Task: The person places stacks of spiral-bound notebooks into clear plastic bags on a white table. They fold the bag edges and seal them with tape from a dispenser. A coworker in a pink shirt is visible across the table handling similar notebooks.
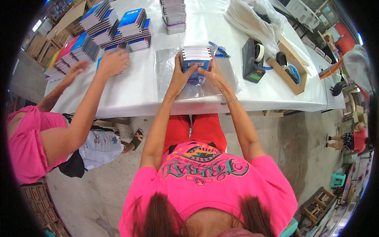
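A small stack of spiral notebooks (196, 56) with a blue cover stands in front of me at the table's near side. My left hand (182, 77) is closed round its left side, and my right hand (214, 75) grips the right side. Both thumbs press on the blue cover and nearly meet. Beneath the stack lie clear plastic bags (166, 71), spread flat on the white tabletop. A blue-handled hand tool (220, 50) lies just beyond my right hand; its exact kind is hard to make out.
A black tape dispenser (252, 61) and an open cardboard box (294, 79) stand to the right, near crumpled clear plastic (252, 15). Notebook piles (134, 24) fill the far left. At left, a co-worker's hands (113, 63) reach over notebooks. More notebooks (173, 17) stand far ahead.
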`<action>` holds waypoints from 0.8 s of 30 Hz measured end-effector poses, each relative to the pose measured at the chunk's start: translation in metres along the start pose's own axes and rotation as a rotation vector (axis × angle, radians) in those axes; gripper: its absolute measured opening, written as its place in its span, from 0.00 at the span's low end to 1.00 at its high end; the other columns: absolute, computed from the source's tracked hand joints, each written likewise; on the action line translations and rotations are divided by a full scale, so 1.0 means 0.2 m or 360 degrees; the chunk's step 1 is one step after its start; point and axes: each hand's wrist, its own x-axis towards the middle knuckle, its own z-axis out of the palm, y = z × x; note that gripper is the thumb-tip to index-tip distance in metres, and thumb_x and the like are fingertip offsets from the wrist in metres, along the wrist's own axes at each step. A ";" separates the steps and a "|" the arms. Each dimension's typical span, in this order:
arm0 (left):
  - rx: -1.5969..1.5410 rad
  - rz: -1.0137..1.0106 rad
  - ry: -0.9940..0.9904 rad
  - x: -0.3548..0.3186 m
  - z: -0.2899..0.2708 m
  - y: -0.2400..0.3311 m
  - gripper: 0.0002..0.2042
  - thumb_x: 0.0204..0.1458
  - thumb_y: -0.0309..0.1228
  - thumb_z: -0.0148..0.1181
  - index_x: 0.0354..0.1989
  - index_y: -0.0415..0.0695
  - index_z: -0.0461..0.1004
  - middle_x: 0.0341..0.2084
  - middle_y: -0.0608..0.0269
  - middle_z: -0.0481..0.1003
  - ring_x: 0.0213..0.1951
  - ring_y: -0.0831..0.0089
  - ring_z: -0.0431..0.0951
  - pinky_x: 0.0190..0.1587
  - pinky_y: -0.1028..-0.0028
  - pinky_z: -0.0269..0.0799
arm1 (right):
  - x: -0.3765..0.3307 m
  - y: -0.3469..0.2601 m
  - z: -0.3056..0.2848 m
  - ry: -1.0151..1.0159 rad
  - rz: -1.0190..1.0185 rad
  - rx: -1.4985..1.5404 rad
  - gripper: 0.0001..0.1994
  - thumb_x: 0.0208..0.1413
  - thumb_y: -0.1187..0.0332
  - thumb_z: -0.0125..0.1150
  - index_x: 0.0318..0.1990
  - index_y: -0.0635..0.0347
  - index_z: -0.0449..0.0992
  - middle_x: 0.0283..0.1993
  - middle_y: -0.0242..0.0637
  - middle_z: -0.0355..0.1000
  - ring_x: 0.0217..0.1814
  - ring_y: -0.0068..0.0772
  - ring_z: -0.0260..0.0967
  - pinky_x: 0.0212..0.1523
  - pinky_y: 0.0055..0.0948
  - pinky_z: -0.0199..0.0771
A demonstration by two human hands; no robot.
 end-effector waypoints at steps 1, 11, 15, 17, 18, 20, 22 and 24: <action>0.0004 0.0004 -0.0010 0.00 0.00 0.00 0.44 0.50 0.36 0.68 0.68 0.39 0.42 0.61 0.49 0.58 0.62 0.62 0.61 0.65 0.66 0.55 | 0.01 0.00 -0.01 0.0057 -0.0059 -0.0049 0.51 0.43 0.58 0.75 0.69 0.58 0.45 0.67 0.45 0.54 0.69 0.39 0.52 0.68 0.39 0.52; 0.0823 0.0754 0.0499 -0.04 0.04 0.13 0.37 0.39 0.35 0.75 0.60 0.47 0.63 0.50 0.56 0.63 0.55 0.61 0.63 0.57 0.62 0.62 | -0.03 0.01 -0.04 0.0210 -0.0471 -0.0171 0.41 0.45 0.62 0.73 0.66 0.52 0.56 0.64 0.40 0.54 0.70 0.38 0.51 0.68 0.40 0.56; 0.1279 0.0885 0.0412 -0.02 0.02 0.18 0.25 0.38 0.33 0.74 0.48 0.47 0.74 0.48 0.59 0.68 0.52 0.61 0.67 0.54 0.64 0.65 | -0.04 -0.05 -0.04 0.0162 -0.0501 -0.0561 0.30 0.46 0.59 0.72 0.58 0.52 0.70 0.64 0.39 0.55 0.66 0.36 0.54 0.63 0.36 0.60; 0.1328 0.0873 0.0381 -0.01 0.01 0.20 0.21 0.37 0.33 0.74 0.42 0.47 0.78 0.45 0.61 0.70 0.51 0.61 0.68 0.53 0.64 0.65 | -0.03 -0.06 -0.05 0.0180 -0.0504 -0.0528 0.26 0.47 0.58 0.71 0.55 0.52 0.73 0.63 0.39 0.56 0.64 0.36 0.56 0.60 0.35 0.61; 0.1347 0.0907 0.0349 0.00 0.00 0.20 0.20 0.37 0.33 0.74 0.42 0.47 0.79 0.45 0.62 0.71 0.50 0.62 0.68 0.53 0.64 0.65 | -0.02 -0.06 -0.05 0.0192 -0.0507 -0.0512 0.24 0.48 0.58 0.70 0.54 0.52 0.75 0.63 0.39 0.56 0.63 0.37 0.57 0.58 0.34 0.62; 0.1386 0.0971 0.0285 0.02 -0.04 0.21 0.19 0.36 0.33 0.74 0.40 0.48 0.80 0.43 0.64 0.72 0.48 0.63 0.69 0.52 0.64 0.66 | 0.00 -0.06 -0.06 0.0158 -0.0540 -0.0575 0.24 0.49 0.57 0.69 0.53 0.52 0.75 0.63 0.39 0.57 0.62 0.36 0.57 0.57 0.33 0.63; 0.1367 0.0993 0.0172 0.05 -0.08 0.22 0.18 0.37 0.34 0.74 0.39 0.48 0.80 0.43 0.63 0.72 0.48 0.62 0.69 0.51 0.64 0.67 | 0.03 -0.05 -0.07 0.0115 -0.0550 -0.0619 0.23 0.49 0.58 0.69 0.53 0.53 0.75 0.64 0.39 0.57 0.63 0.36 0.57 0.57 0.33 0.63; 0.1346 0.0970 0.0094 0.06 -0.08 0.25 0.18 0.37 0.34 0.74 0.39 0.47 0.80 0.42 0.62 0.72 0.47 0.62 0.70 0.50 0.65 0.68 | 0.05 -0.07 -0.07 0.0060 -0.0535 -0.0645 0.23 0.49 0.60 0.69 0.54 0.54 0.74 0.65 0.38 0.55 0.63 0.36 0.57 0.58 0.34 0.63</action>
